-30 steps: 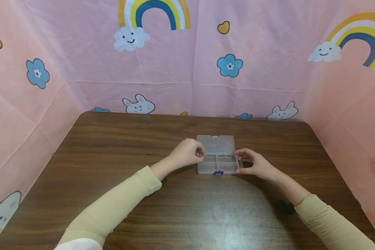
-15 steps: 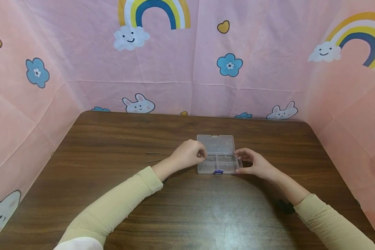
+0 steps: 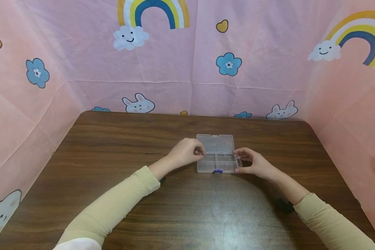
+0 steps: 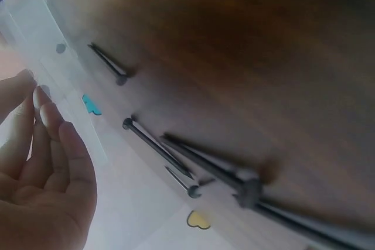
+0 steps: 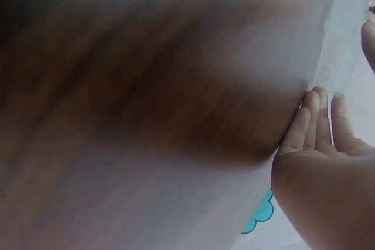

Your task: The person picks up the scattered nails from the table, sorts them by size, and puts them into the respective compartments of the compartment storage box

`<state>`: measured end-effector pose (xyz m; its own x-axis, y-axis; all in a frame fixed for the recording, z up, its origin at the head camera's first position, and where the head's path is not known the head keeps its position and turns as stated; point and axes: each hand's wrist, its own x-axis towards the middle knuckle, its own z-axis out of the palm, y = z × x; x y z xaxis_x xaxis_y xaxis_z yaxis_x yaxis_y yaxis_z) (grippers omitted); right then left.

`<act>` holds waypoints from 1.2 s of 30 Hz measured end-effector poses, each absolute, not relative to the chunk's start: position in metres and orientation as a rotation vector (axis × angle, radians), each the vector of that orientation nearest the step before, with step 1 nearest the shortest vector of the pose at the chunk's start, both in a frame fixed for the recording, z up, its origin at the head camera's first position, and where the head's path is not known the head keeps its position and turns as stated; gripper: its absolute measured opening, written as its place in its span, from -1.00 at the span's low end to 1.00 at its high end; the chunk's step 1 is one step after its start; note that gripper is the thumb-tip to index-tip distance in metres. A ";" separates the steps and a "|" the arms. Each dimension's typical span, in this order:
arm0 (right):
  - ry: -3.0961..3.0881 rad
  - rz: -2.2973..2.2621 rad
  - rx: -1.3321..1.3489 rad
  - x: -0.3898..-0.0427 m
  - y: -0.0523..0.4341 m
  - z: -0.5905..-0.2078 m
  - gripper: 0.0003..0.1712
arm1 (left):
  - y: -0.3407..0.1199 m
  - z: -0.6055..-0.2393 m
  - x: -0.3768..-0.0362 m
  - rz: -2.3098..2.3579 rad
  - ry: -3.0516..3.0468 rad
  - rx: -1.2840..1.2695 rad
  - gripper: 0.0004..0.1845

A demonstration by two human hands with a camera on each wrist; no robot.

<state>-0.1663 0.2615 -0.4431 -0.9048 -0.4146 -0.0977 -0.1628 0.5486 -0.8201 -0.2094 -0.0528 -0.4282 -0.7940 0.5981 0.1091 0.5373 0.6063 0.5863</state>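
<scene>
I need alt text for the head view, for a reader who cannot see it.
A person's left hand is at an open, clear divided box on a brown table; the right hand holds the box's right end. Nails lie to the left; patterned cloth hangs behind.

A lightly creased, pale yellow-beige left sleeve [image 3: 107, 208] was worn, terminated by a broad cuff [image 3: 147, 179]. White fabric [image 3: 79, 244] was exposed at its upper end. A matching cuffed right sleeve [image 3: 334, 220] was fitted. Near each cuff, a dark, indistinct part [image 3: 284, 206] was partly visible. The left hand [image 3: 186, 152] and right hand [image 3: 257, 165] were uncovered.
</scene>
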 end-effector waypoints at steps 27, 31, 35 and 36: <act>2.526 -1.259 -0.473 -0.163 0.261 -0.445 -0.28 | -0.132 -0.424 -0.225 1.065 2.776 0.720 -0.91; 2.513 -1.271 -0.450 -0.163 0.261 -0.445 -0.27 | -0.147 -0.423 -0.227 1.082 2.782 0.693 -0.91; 2.516 -1.268 -0.451 -0.164 0.261 -0.445 -0.27 | -0.160 -0.421 -0.228 1.099 2.784 0.677 -0.90; 2.521 -1.266 -0.454 -0.164 0.261 -0.445 -0.28 | -0.163 -0.420 -0.228 1.095 2.785 0.671 -0.89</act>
<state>-0.1639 0.2612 -0.4452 -0.9104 -0.3990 -0.1096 -0.1505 0.5660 -0.8106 -0.2284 -0.1628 -0.4205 -0.9017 0.4232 0.0882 0.3700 0.6498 0.6640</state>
